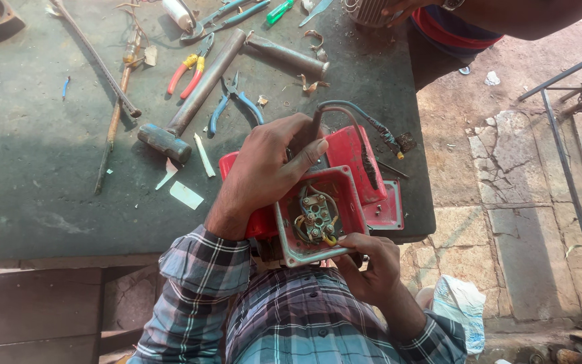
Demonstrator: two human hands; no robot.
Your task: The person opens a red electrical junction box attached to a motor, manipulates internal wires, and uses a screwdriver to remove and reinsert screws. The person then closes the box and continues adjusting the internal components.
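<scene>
**Two hands working on a red motor's open terminal box**

Both of my hands are gripping the red motor [345,162] at the table's near right edge. My left hand [264,168] is clasping the housing from above, thumb pressing beside the grey cable [345,108]. My right hand [368,259] is pinching the near rim of the open terminal box [318,216]. Farther left, a hammer [170,138], red-handled pliers [190,67] and blue-handled pliers [234,101] are lying on the dark table [35,168].

Red motor [355,158], terminal box [318,216] open, at table edge.
</scene>
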